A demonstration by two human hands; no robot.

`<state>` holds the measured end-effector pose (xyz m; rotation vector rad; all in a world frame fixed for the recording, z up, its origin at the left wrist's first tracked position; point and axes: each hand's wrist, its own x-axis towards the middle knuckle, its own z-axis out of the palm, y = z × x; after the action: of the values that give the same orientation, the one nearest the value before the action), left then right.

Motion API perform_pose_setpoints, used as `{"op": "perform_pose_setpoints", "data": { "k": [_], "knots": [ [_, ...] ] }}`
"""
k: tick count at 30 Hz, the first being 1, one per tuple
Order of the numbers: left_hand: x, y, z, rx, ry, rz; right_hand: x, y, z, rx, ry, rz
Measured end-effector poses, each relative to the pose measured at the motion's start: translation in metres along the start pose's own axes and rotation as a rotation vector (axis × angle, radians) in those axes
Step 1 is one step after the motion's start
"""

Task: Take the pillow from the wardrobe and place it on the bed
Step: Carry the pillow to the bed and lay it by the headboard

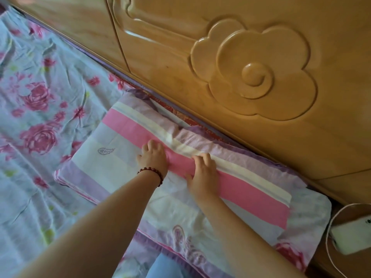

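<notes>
A striped pillow (112, 169) in pink, white and lilac lies flat on the bed (36, 121), close along the wooden headboard (251, 67). My left hand (153, 157), with a dark red bead bracelet at its wrist, rests palm down on the pillow's pink stripe. My right hand (202, 173) lies just to the right of it, fingers curled onto the same stripe where the fabric bunches a little. Both hands press on the top of the pillow and neither encloses it. No wardrobe is in view.
The bed sheet is pale blue with pink roses and is wrinkled. The carved headboard has a raised cloud-shaped relief. At the far right a white phone (353, 235) with a white cable (331, 227) lies on a wooden ledge beside the bed.
</notes>
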<state>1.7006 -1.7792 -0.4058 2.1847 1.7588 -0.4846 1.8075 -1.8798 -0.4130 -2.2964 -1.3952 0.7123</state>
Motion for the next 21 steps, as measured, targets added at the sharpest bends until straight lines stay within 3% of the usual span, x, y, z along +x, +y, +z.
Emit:
{"op": "perform_pose_setpoints", "data": {
  "k": [4, 8, 14, 17, 21],
  "knots": [
    [0.003, -0.002, 0.006, 0.140, -0.086, 0.021, 0.003, 0.003, 0.011, -0.113, -0.030, 0.032],
    [0.020, -0.016, 0.005, 0.392, -0.048, 0.096, 0.006, 0.012, 0.017, -0.212, -0.027, 0.090],
    [0.049, -0.016, 0.000, 0.505, 0.065, 0.369, 0.008, 0.018, 0.026, -0.210, -0.139, 0.073],
    [0.048, -0.012, 0.005, 0.592, 0.029, 0.500, 0.006, 0.017, 0.029, -0.219, -0.225, 0.050],
    [0.055, -0.017, 0.002, 0.715, -0.048, 0.592, 0.000, 0.012, 0.032, -0.286, -0.099, 0.056]
  ]
}}
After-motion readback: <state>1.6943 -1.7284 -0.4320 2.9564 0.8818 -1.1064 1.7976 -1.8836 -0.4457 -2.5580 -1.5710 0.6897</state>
